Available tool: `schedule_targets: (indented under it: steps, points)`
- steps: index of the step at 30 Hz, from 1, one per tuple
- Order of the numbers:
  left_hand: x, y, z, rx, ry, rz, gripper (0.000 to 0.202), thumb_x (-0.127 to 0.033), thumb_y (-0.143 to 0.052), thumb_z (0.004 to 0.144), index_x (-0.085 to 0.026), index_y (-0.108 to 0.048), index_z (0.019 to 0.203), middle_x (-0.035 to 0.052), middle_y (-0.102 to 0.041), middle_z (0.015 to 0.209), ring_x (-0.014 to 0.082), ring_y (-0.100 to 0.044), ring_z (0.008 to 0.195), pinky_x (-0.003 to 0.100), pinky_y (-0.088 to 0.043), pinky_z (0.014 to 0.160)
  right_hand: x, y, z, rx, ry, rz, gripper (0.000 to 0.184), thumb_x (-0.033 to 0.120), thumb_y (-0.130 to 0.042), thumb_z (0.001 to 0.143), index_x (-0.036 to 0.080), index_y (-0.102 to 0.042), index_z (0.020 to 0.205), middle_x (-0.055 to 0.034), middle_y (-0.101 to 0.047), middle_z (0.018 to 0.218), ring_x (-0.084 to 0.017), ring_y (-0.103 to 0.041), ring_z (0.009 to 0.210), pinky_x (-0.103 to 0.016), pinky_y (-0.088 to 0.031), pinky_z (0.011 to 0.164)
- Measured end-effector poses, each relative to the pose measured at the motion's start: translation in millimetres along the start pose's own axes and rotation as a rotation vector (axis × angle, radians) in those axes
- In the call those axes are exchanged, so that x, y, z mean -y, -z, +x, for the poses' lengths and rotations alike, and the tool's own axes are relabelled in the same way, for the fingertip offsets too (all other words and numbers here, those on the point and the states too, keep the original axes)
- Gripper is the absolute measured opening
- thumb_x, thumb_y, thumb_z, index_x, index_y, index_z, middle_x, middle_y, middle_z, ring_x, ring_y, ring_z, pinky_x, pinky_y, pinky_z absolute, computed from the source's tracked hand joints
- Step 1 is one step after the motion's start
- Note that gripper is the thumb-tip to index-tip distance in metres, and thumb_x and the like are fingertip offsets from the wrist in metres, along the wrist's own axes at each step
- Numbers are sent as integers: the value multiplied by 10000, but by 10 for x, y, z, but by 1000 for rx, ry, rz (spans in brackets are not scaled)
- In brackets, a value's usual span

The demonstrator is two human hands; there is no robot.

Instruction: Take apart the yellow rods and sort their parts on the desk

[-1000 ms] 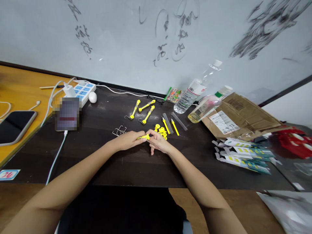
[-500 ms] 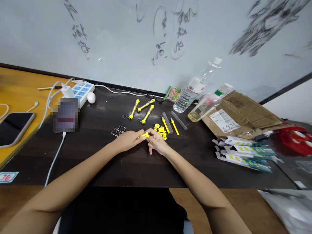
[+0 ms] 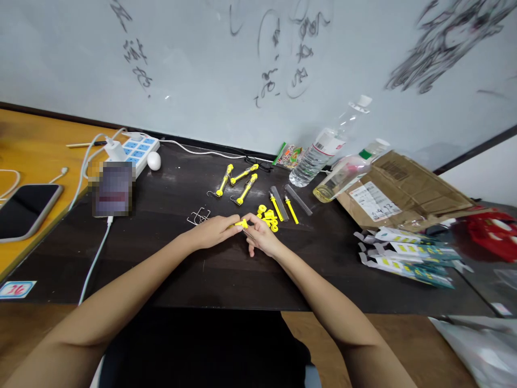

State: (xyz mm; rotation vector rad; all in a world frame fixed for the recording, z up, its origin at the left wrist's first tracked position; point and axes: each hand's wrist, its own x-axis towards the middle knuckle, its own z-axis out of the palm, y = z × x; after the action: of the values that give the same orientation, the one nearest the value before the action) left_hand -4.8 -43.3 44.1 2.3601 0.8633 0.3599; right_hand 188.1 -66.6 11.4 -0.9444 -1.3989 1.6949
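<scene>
**Yellow piece pinched between two hands**

The small yellow plastic piece (image 3: 242,223) sits just above the dark wooden table (image 3: 169,258), near its middle. It is caught between the fingertips of both hands. The left hand (image 3: 213,231) closes on it from the left, its fingers curled in and narrow. The right hand (image 3: 262,238) meets it from the right, thumb and forefinger tight on the same piece and the other fingers resting on the table.

Just beyond the right hand lies a heap of loose yellow plastic parts (image 3: 269,216). Bent grey wire pieces (image 3: 198,217) lie just beyond the left hand. Farther back are three yellow tools with metal hooks (image 3: 238,183). Well apart to the right are two clear plastic bottles (image 3: 323,153) and a flattened brown cardboard box (image 3: 404,188).
</scene>
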Motion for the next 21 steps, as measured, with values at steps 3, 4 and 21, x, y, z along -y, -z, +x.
schedule_targets:
  steps: [3, 4, 21]
  points:
    - [-14, -4, 3, -1, -8, -15, 374, -496, -258, 955, -203, -478, 878, -8, -557, 726, 151, -550, 654, 238, -368, 617, 3, 0, -4, -1, 1, -2, 308, 431, -598, 798, 229, -398, 917, 170, -280, 448, -16, -201, 292, -194, -467, 280]
    - [-27, -9, 2, -11, 5, 12, 375, -497, -255, 955, -203, -479, 891, -4, -561, 727, 156, -554, 656, 239, -368, 613, 6, 0, -7, -6, 2, 2, 314, 437, -600, 796, 230, -397, 919, 170, -282, 449, -15, -201, 290, -191, -463, 278]
    - [-72, -16, 16, -108, 96, 114, 357, -481, -235, 963, -206, -462, 979, 33, -620, 776, 206, -611, 718, 267, -397, 630, 29, -67, 9, -35, -63, -38, 319, 450, -605, 788, 226, -402, 888, 164, -278, 448, -20, -234, 271, -160, -410, 257]
